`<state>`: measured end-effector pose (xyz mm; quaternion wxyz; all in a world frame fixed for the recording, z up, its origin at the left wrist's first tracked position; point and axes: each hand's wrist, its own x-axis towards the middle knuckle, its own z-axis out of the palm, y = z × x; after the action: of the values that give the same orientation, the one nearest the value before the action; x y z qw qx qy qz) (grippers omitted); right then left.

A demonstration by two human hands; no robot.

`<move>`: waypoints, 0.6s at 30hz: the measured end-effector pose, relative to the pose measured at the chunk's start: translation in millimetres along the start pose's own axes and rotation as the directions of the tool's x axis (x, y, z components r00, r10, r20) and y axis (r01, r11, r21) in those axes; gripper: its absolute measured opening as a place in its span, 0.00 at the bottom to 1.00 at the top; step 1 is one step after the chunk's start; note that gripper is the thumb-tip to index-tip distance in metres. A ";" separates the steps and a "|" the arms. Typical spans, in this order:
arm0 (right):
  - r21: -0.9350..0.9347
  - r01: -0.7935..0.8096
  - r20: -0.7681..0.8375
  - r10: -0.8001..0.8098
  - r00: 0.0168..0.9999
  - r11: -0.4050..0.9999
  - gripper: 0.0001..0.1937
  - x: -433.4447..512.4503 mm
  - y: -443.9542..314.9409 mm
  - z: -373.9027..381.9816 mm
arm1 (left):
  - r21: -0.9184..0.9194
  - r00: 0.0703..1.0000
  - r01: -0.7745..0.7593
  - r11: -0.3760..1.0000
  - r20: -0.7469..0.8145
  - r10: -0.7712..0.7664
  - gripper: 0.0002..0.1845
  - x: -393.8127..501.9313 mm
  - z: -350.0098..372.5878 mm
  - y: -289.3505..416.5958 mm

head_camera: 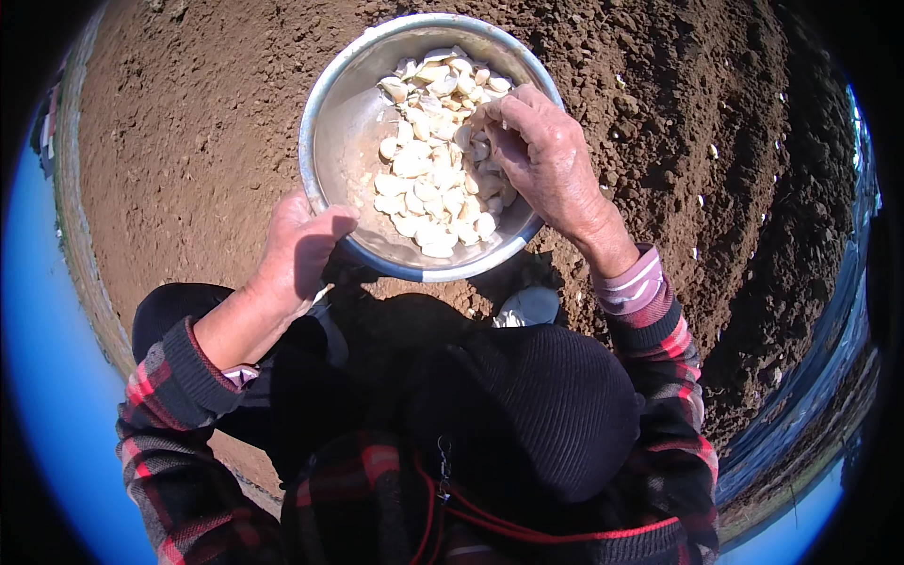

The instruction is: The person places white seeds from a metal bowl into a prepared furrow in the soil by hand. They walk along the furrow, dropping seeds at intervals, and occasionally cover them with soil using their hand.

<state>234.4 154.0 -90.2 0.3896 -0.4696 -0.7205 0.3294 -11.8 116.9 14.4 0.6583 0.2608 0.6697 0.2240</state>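
A round metal bowl (pixel 325 99) with a bluish rim is held in front of me above bare soil. Many whitish garlic cloves (pixel 431 191) lie heaped in its middle and right side. My left hand (pixel 296 240) grips the rim at the lower left, its thumb over the edge. Over the bowl's right side, my right hand (pixel 540 145) has its fingers curled at the cloves. Its fingertips are partly hidden, so whether it pinches a clove is unclear.
Brown tilled soil (pixel 191 141) surrounds the bowl. Rows of small white cloves (pixel 700 200) dot the furrows at right. Bluish plastic sheeting (pixel 812 381) runs along the far right edge. My shoe (pixel 530 306) and bent knees are below the bowl.
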 end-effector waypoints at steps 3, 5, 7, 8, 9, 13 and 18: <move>-0.001 0.041 0.226 -0.040 0.973 0.999 0.07 1.5 -1.1 0.4 | -0.020 0.999 -0.043 0.999 -0.002 0.043 0.27 -5.2 3.7 -1.0; -0.067 0.098 0.252 -0.079 0.964 0.993 0.07 2.4 -2.9 4.4 | -0.010 0.998 -0.054 0.998 0.013 0.054 0.28 -8.5 5.3 -2.0; -0.140 0.140 0.297 -0.094 0.950 0.980 0.07 2.9 -4.9 9.2 | -0.015 0.996 -0.087 0.996 0.008 0.087 0.30 -10.6 5.9 -3.6; -0.178 0.170 0.314 -0.108 0.943 0.969 0.08 2.7 -5.2 10.5 | -0.016 0.995 -0.103 0.995 0.009 0.104 0.31 -11.2 5.6 -4.0; -0.190 0.177 0.325 -0.108 0.940 0.966 0.08 2.4 -5.8 11.5 | -0.021 0.994 -0.105 0.994 0.012 0.105 0.31 -11.8 4.4 -3.8; -0.198 0.206 0.365 -0.123 0.923 0.958 0.07 0.3 -7.5 10.7 | 0.028 1.000 -0.009 1.000 0.029 0.008 0.29 -13.0 2.3 -1.2; 0.031 0.118 0.211 -0.122 0.970 0.993 0.09 -3.5 -6.4 3.3 | -0.033 0.997 0.053 0.998 -0.053 -0.055 0.21 -8.4 11.3 4.9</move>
<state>229.8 148.2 -87.2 0.3336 -0.3838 -0.7821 0.3602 -0.3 114.8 23.6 0.6499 0.2260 0.6903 0.2238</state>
